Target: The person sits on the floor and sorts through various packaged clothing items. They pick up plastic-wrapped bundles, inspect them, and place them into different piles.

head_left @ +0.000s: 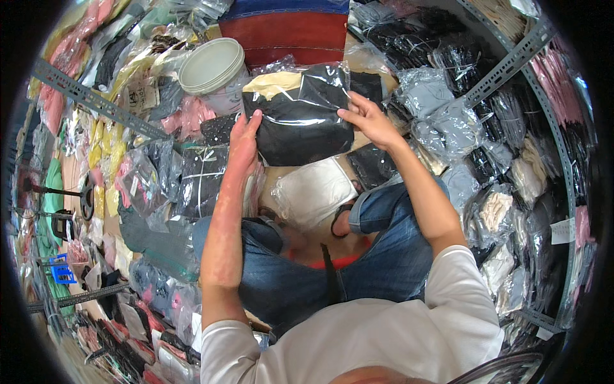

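Between my two hands is a clear plastic bag of folded black fabric (300, 127), with a cream piece (273, 85) showing at its upper left. My left hand (245, 139) grips the bag's left edge, thumb on top. The right edge is pinched by my right hand (367, 117), its thumb and fingers on the plastic. Below the bag, a white folded cloth in clear plastic (316, 187) lies on the floor between my feet. Another black bagged piece (371, 165) rests to its right, partly under my right forearm.
A white bucket (213, 67) stands ahead to the left, beside a red and blue box (283, 33). Tied black packs (199, 177) lie left of my left arm. Bagged grey garments (446, 129) pile up at right, by perforated metal shelf posts (508, 62). A slotted bar (100, 101) crosses at left.
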Demonstrator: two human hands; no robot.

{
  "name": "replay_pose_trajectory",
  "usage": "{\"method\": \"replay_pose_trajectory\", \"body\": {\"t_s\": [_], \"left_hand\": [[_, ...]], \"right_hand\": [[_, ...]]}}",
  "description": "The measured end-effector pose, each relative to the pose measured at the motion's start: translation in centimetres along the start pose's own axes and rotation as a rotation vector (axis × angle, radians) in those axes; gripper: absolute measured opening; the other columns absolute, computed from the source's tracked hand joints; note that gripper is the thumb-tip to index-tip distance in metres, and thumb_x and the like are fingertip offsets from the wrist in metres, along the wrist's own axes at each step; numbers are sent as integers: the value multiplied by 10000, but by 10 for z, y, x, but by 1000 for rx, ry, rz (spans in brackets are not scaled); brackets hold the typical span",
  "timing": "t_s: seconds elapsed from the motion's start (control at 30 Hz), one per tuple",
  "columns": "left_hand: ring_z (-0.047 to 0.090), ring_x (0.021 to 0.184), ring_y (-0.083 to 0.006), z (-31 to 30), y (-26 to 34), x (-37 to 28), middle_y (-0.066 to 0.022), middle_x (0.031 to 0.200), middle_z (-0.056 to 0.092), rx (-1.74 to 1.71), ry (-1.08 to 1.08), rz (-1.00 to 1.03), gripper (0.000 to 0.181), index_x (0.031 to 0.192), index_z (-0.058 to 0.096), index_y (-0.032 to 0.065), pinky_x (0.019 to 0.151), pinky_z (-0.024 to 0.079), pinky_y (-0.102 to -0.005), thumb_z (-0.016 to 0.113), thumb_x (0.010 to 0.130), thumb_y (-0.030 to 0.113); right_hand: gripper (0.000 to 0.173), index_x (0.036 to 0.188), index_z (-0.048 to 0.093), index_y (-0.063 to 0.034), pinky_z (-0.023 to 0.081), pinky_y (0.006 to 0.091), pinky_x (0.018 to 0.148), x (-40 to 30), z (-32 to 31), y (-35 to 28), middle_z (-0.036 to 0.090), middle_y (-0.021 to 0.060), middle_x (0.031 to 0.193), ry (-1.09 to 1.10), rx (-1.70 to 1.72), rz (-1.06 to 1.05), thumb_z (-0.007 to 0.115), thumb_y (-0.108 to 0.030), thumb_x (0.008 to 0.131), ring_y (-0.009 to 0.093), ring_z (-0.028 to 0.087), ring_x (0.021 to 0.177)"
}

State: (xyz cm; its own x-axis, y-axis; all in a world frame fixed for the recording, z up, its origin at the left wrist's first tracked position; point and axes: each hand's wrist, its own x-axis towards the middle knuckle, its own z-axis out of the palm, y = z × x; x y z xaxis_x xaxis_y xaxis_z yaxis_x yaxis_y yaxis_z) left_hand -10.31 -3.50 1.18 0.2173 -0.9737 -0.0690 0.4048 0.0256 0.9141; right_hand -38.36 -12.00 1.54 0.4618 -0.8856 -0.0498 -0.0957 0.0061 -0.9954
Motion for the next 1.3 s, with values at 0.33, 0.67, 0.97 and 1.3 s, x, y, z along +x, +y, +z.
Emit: {"method": "replay_pose_trajectory", "body": {"t_s": [0.33, 0.67, 0.97, 1.3], "left_hand": [[639, 1003, -185, -13, -8, 12, -93, 1141, 645, -145, 82, -78, 297, 1197, 547, 11, 907, 511, -352, 484, 1022, 242], [597, 1082, -199, -13, -3, 7, -91, 1248, 582, 228, -78, -270, 506, 1304, 469, -15, 937, 487, -336, 687, 880, 153], [619, 963, -161, -38, 14, 19, -87, 1140, 634, 308, 111, 115, 412, 1229, 546, -4, 854, 492, -280, 696, 850, 50], [618, 903, -184, -139, 36, 32, -110, 1046, 640, 481, 649, 432, 350, 1169, 502, -40, 840, 480, -292, 658, 859, -3]], "right_hand": [[471, 1323, 517, -115, 332, 198, 584, 9, -5, 18, 669, -61, 953, -147, 115, 125, 687, -194, 891, 3, 491, 732], [462, 1356, 480, -33, 500, 283, 890, 15, -3, 34, 640, 62, 1174, -133, 300, 78, 609, -42, 912, 128, 609, 1031], [415, 1360, 474, -94, 548, 311, 835, 10, -13, 3, 645, 90, 1181, -79, 255, 134, 562, -231, 978, 170, 648, 981], [409, 1332, 485, -49, 546, 295, 837, 19, -64, 9, 658, 119, 1145, 162, 140, 97, 536, -272, 993, 176, 665, 959]]}}
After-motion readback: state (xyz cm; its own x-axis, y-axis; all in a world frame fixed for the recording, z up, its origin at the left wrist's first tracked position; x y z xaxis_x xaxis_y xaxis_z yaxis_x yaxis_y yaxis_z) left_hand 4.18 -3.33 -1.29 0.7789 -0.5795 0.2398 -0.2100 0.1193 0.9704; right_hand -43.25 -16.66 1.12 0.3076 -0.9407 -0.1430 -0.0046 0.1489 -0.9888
